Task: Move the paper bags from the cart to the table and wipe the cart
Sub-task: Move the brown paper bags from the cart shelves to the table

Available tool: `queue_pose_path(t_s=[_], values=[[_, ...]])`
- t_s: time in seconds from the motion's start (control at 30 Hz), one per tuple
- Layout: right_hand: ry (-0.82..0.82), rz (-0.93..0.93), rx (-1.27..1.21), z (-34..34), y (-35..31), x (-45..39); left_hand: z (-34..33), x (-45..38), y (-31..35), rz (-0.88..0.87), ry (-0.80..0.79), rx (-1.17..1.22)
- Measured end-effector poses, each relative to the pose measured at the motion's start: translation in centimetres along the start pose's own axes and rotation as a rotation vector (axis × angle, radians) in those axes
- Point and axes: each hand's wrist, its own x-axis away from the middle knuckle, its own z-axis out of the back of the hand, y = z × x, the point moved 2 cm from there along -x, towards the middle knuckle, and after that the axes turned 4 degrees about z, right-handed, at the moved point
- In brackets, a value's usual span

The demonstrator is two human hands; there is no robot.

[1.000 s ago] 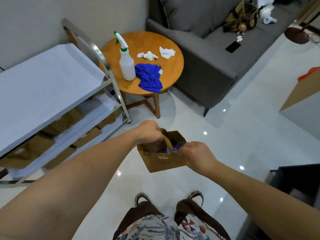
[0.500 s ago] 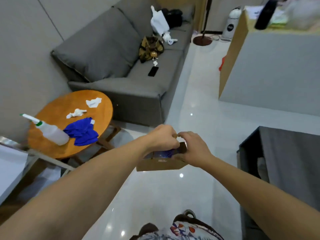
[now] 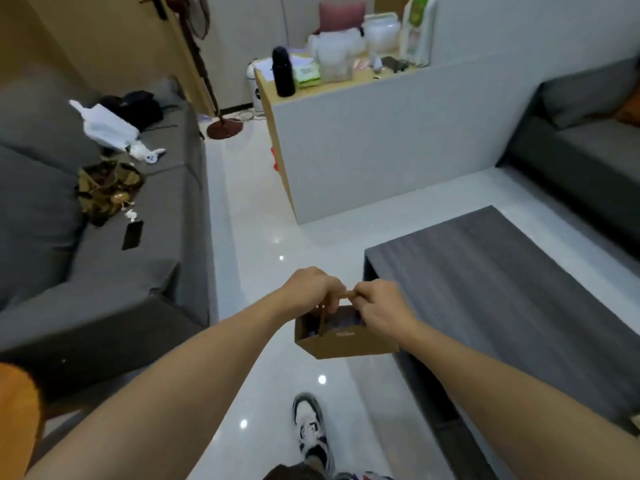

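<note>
Right now the paper bag [image 3: 341, 336] hangs in the air over the white floor [image 3: 263, 237], just off the near left corner of the dark table [image 3: 502, 278] and not yet above its top. Its mouth is open and something dark with a bit of blue shows inside, too dim to name. My left hand [image 3: 311, 289] curls round the thin handle [image 3: 341, 295] from one side and my right hand [image 3: 379, 308] pinches it from the other, knuckles almost touching. I judge this to be the carrying step, with one bag on its way from the cart. Next I need to swing the bag right over the tabletop, lower it until its base sits flat, and only then loosen both hands. The gray sofa [image 3: 114, 258] lies to my left, my sneaker [image 3: 311, 427] below.
</note>
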Motion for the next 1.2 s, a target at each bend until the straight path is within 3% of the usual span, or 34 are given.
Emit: queue_pose_path(t_s=[0.2,0.43,0.73,0.9,1.2], values=[[0.255,-0.218,0.070,7.3,8.5,-0.3,-5.3,-9.8,9.2,-0.152,-0.225,-0.255],[0.234,-0.601,0.164,17.3,16.6,1.3,-14.9,-17.5,21.9,-0.487,-0.484,-0.610],[0.397,-0.916,0.181,26.7,26.1,4.5,-24.2,-23.9,31.8,-0.753,-0.430,-0.818],[0.510,-0.954,0.068,29.9,33.6,7.6,-29.2,-24.9,34.0,-0.760,-0.425,-0.818],[0.492,-0.968,-0.037,33.8,44.8,11.2,-37.4,-24.7,34.7,-0.578,-0.464,-0.798]])
